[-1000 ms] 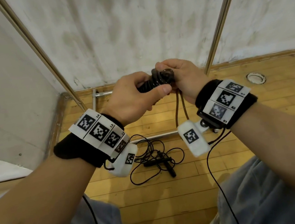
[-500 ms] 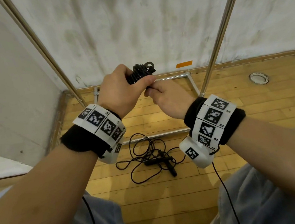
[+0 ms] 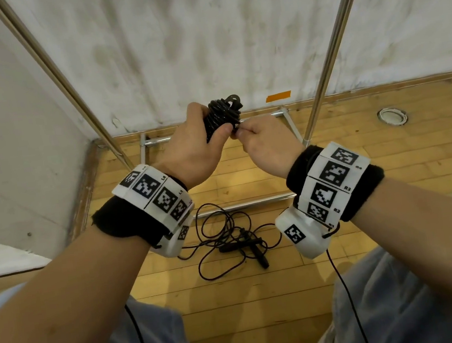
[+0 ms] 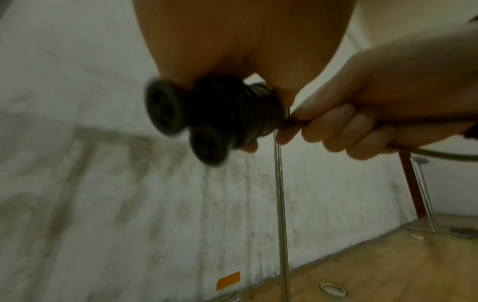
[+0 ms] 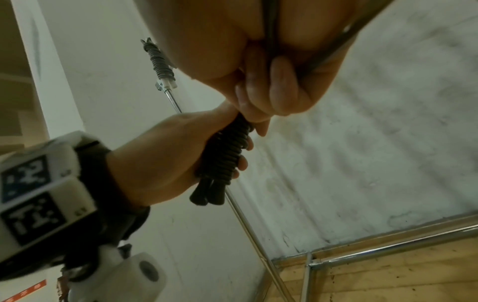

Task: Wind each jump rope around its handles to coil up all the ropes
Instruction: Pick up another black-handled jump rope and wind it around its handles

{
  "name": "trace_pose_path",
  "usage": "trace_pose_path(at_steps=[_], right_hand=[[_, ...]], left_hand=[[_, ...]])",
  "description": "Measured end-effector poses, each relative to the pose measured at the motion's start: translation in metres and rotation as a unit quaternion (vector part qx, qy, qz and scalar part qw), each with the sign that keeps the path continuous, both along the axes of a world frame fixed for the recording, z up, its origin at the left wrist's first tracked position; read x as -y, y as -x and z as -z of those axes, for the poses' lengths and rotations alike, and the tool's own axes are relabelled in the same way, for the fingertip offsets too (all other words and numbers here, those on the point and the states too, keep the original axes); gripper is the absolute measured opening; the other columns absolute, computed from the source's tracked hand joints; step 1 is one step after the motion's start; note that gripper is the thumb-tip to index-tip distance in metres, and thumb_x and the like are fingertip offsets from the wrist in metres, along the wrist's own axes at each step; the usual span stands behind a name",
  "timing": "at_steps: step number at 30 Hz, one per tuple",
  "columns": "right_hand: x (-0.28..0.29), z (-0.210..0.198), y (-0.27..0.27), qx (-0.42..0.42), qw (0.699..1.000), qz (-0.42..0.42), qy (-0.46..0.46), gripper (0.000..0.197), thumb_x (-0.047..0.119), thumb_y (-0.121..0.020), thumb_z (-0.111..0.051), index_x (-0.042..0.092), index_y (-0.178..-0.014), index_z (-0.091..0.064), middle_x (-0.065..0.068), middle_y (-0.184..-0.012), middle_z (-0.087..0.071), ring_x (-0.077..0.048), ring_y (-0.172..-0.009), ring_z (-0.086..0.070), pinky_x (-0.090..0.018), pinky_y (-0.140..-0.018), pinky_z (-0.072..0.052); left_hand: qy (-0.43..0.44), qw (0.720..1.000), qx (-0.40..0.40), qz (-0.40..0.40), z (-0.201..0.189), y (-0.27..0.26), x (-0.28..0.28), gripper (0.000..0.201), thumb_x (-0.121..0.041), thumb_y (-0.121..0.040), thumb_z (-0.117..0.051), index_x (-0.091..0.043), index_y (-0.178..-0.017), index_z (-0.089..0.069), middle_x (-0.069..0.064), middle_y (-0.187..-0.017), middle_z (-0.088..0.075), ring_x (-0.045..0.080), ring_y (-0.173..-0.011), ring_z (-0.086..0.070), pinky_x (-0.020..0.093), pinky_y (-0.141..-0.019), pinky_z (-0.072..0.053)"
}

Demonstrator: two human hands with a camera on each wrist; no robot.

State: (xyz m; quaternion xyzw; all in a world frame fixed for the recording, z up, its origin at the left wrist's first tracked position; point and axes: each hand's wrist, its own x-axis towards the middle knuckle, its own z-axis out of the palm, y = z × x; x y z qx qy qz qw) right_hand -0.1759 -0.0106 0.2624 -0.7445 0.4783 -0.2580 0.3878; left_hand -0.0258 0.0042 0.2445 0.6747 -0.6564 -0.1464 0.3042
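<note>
My left hand point(image 3: 198, 143) grips a black jump rope bundle point(image 3: 219, 115), its rope coiled tightly round the two handles held side by side. Both handle ends point(image 4: 178, 124) stick out past the coil in the left wrist view. My right hand point(image 3: 260, 138) sits against the bundle's right side and pinches the rope's loose end point(image 4: 289, 120) at the coil point(image 5: 230, 147). A second black jump rope point(image 3: 233, 241) lies uncoiled on the wooden floor below my wrists, its handles crossed amid loose loops.
A metal frame point(image 3: 326, 45) of slanted chrome poles stands against the white wall, with base bars point(image 3: 240, 205) on the floor just beyond the loose rope. A round floor socket point(image 3: 391, 116) sits at the right. Orange tape point(image 3: 278, 96) marks the wall base.
Both hands rose with the bundle. The rope that hung down from it a second ago is now wound on. My right hand dropped from the bundle's top to its right side.
</note>
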Motion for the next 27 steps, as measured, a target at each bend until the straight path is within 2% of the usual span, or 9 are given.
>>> trace_pose_path(at_steps=[5, 7, 10, 13, 16, 20, 23, 25, 27], right_hand=[[0.001, 0.002, -0.003, -0.015, 1.000, -0.002, 0.010, 0.027, 0.013, -0.097, -0.041, 0.001, -0.090, -0.064, 0.004, -0.057, -0.043, -0.009, -0.050, -0.037, -0.023, -0.048, -0.027], [0.002, 0.003, -0.004, -0.034, 0.999, -0.005, 0.023, 0.028, 0.014, -0.098, -0.040, 0.002, -0.096, -0.065, 0.004, -0.057, -0.044, -0.009, -0.050, -0.037, -0.020, -0.047, -0.028], [0.002, 0.003, -0.006, -0.092, 0.994, -0.016, 0.050, 0.028, 0.018, -0.099, -0.039, 0.006, -0.098, -0.064, 0.006, -0.062, -0.045, -0.007, -0.054, -0.040, -0.018, -0.047, -0.028], [0.001, 0.003, -0.008, -0.136, 0.988, -0.021, 0.072, 0.026, 0.020, -0.099, -0.037, 0.010, -0.095, -0.061, 0.007, -0.064, -0.044, -0.007, -0.056, -0.041, -0.022, -0.049, -0.026], [0.001, 0.002, -0.005, -0.111, 0.992, -0.025, 0.056, 0.025, 0.019, -0.099, -0.038, 0.014, -0.086, -0.058, 0.006, -0.060, -0.044, -0.008, -0.054, -0.040, -0.023, -0.048, -0.025], [0.004, 0.003, 0.003, -0.049, 0.998, -0.027, 0.034, 0.035, 0.014, -0.097, -0.041, 0.020, -0.064, -0.049, 0.006, -0.055, -0.040, -0.010, -0.051, -0.036, -0.024, -0.049, -0.026], [0.005, 0.006, 0.004, -0.043, 0.998, -0.017, 0.044, 0.031, 0.013, -0.097, -0.042, 0.014, -0.069, -0.054, 0.006, -0.055, -0.040, -0.010, -0.051, -0.036, -0.022, -0.048, -0.026], [0.008, 0.008, 0.005, -0.039, 0.997, -0.005, 0.068, 0.028, 0.012, -0.096, -0.042, 0.009, -0.074, -0.058, 0.006, -0.054, -0.040, -0.008, -0.051, -0.036, -0.017, -0.046, -0.025], [0.009, 0.008, 0.005, -0.029, 0.996, 0.000, 0.087, 0.027, 0.013, -0.096, -0.042, 0.005, -0.082, -0.063, 0.007, -0.054, -0.041, -0.007, -0.051, -0.037, -0.015, -0.046, -0.028]], left_hand=[[-0.024, 0.997, -0.077, 0.019, -0.007, -0.004, -0.001, 0.039, -0.038, -0.093, -0.056, -0.012, -0.121, -0.049, 0.002, -0.096, -0.064, 0.019, -0.081, -0.063, 0.032, -0.064, -0.050], [-0.012, 0.998, -0.057, 0.006, -0.005, -0.005, -0.001, 0.038, -0.040, -0.092, -0.057, -0.013, -0.117, -0.055, 0.000, -0.091, -0.065, 0.018, -0.080, -0.064, 0.034, -0.069, -0.052], [0.023, 1.000, 0.004, -0.018, 0.000, -0.009, 0.001, 0.037, -0.042, -0.090, -0.059, -0.014, -0.115, -0.059, -0.010, -0.081, -0.060, 0.010, -0.071, -0.058, 0.022, -0.058, -0.043], [0.047, 0.997, 0.065, -0.019, 0.006, -0.011, 0.000, 0.042, -0.043, -0.091, -0.056, -0.012, -0.120, -0.056, 0.000, -0.091, -0.065, 0.019, -0.079, -0.058, 0.028, -0.061, -0.041], [0.067, 0.995, 0.067, -0.020, 0.007, -0.009, -0.003, 0.043, -0.044, -0.091, -0.056, -0.012, -0.121, -0.054, 0.003, -0.100, -0.067, 0.022, -0.086, -0.061, 0.032, -0.068, -0.046], [0.046, 0.998, -0.011, -0.045, 0.004, -0.003, -0.004, 0.033, -0.043, -0.086, -0.065, -0.019, -0.106, -0.054, -0.015, -0.083, -0.057, 0.008, -0.073, -0.054, 0.023, -0.060, -0.039], [-0.002, 0.988, -0.147, -0.042, 0.000, 0.001, -0.003, 0.031, -0.037, -0.080, -0.072, -0.025, -0.085, -0.044, 0.000, -0.085, -0.063, 0.020, -0.067, -0.060, 0.034, -0.054, -0.045], [-0.037, 0.977, -0.206, -0.031, -0.005, 0.005, -0.003, 0.038, -0.031, -0.077, -0.075, -0.025, -0.082, -0.038, 0.009, -0.079, -0.063, 0.027, -0.054, -0.058, 0.038, -0.041, -0.045], [-0.063, 0.968, -0.242, -0.024, -0.010, 0.006, -0.003, 0.038, -0.024, -0.077, -0.075, -0.022, -0.085, -0.038, 0.006, -0.066, -0.061, 0.029, -0.047, -0.055, 0.045, -0.038, -0.046]])
